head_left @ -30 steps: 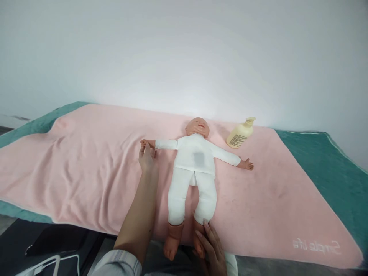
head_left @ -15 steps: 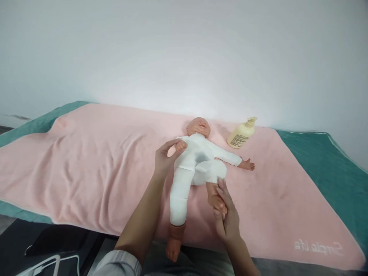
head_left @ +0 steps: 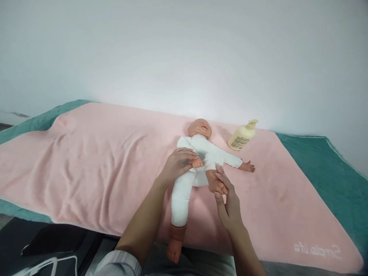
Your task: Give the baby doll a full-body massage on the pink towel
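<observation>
A baby doll (head_left: 201, 147) with a white cloth body lies on its back on a pink towel (head_left: 115, 153), its head toward the wall. My left hand (head_left: 179, 164) is closed around the doll's hand (head_left: 197, 163), over the doll's belly. With my right hand (head_left: 228, 199) I grip the doll's bent foot (head_left: 216, 183), fingers along its outer side and thumb near the toes. The other leg (head_left: 181, 199) stretches straight toward me, its foot past the towel's near edge. The doll's other arm (head_left: 230, 157) lies out to the right.
A pale yellow pump bottle (head_left: 242, 137) stands on the towel right of the doll's head. Green cloth (head_left: 324, 165) shows under the towel at both sides. A wall (head_left: 184, 57) rises behind. Dark items and a white cable (head_left: 53, 262) lie at lower left.
My left hand has moved the doll's hand from its shoulder side inward and down across the belly. My right hand has pushed the bent foot slightly up toward the body.
</observation>
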A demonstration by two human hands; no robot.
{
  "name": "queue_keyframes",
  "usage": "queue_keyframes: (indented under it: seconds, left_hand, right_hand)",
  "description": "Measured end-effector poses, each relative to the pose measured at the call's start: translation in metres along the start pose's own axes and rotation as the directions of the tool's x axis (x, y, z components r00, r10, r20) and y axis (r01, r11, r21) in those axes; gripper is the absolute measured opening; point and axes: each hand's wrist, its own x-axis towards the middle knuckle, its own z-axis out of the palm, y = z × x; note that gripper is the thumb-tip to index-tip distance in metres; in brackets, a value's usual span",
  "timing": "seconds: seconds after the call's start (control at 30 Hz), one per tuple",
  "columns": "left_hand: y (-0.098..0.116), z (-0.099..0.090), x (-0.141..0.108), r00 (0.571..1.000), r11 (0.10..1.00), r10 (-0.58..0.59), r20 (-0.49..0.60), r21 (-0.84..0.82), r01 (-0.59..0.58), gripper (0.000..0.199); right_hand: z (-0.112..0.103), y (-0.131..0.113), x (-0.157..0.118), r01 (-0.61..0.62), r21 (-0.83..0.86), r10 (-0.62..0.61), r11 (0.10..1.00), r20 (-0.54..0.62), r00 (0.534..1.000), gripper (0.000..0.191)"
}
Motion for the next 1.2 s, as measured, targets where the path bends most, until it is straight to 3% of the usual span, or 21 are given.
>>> queue_keyframes:
  seconds: [0.13, 0.23, 0.33, 0.4, 0.5, 0.57, 0.7, 1.0, 1.1, 1.17, 1.2]
  left_hand:
    - [0.002, -0.003, -0.001, 0.966, 0.977, -0.171, -0.196, -0.159, 0.141, 0.025]
    - [0.003, -0.008, 0.001, 0.855, 0.914, -0.348, -0.385, -0.342, 0.218, 0.031]
    - [-0.003, -0.017, 0.002, 0.668, 0.828, -0.509, -0.544, -0.521, 0.207, 0.030]
    - [-0.013, -0.024, 0.002, 0.491, 0.733, -0.643, -0.588, -0.659, 0.170, 0.021]
    - [-0.035, -0.036, 0.000, 0.191, 0.495, -0.861, -0.471, -0.863, 0.105, 0.018]
    - [-0.047, -0.041, -0.001, 0.088, 0.406, -0.913, -0.399, -0.909, 0.095, 0.020]
    - [-0.058, -0.043, -0.005, 0.061, 0.385, -0.922, -0.381, -0.919, 0.083, 0.017]
    - [-0.053, -0.042, -0.003, 0.084, 0.400, -0.916, -0.393, -0.911, 0.100, 0.009]
    - [-0.047, -0.043, 0.000, 0.129, 0.406, -0.911, -0.391, -0.905, 0.125, 0.008]
    - [-0.040, -0.041, 0.001, 0.224, 0.490, -0.864, -0.451, -0.855, 0.167, 0.011]
    - [-0.035, -0.038, 0.001, 0.298, 0.571, -0.809, -0.506, -0.797, 0.196, 0.014]
  right_hand:
    - [-0.001, -0.002, -0.012, 0.025, 0.008, -0.024, 1.000, -0.031, 0.999, 0.042]
    - [-0.004, -0.002, -0.026, 0.043, 0.012, -0.043, 0.999, -0.034, 0.999, 0.042]
    - [-0.005, 0.001, -0.046, 0.075, -0.028, -0.076, 0.997, -0.028, 0.997, 0.045]
    - [-0.003, 0.004, -0.064, 0.122, -0.090, -0.126, 0.989, -0.040, 0.991, 0.048]
    - [0.004, 0.007, -0.093, 0.183, -0.211, -0.190, 0.960, -0.012, 0.982, 0.050]
    - [0.010, 0.006, -0.112, 0.222, -0.265, -0.218, 0.939, 0.044, 0.975, 0.050]
    - [0.022, 0.007, -0.138, 0.248, -0.303, -0.245, 0.920, 0.048, 0.968, 0.048]
    - [0.020, 0.009, -0.148, 0.246, -0.333, -0.215, 0.910, 0.128, 0.968, 0.051]
    - [0.018, 0.011, -0.144, 0.247, -0.325, -0.219, 0.913, 0.122, 0.968, 0.050]
    - [0.017, 0.015, -0.136, 0.256, -0.321, -0.240, 0.912, 0.088, 0.967, 0.051]
    - [0.016, 0.018, -0.130, 0.263, -0.319, -0.255, 0.911, 0.067, 0.965, 0.051]
